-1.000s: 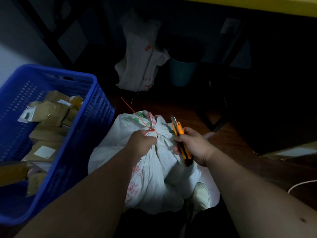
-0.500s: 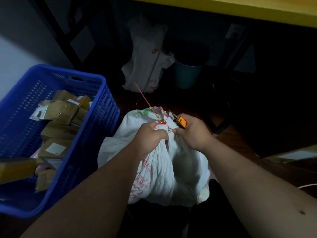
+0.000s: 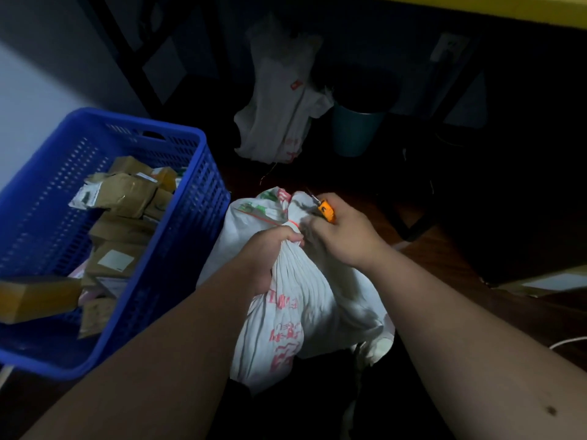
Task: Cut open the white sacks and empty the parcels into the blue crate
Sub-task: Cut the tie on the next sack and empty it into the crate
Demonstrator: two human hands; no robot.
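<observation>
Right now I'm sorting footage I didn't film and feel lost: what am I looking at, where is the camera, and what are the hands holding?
There is no machine here. A camera worn on a person's head looks forward and down at their two bare arms. The left hand grips the bunched neck of a white sack tied with red string. The right hand holds an orange utility knife at that knot. Left of the sack stands a blue crate already holding brown parcels. Further back, in the dark, another white sack slumps beside a teal bin.
</observation>
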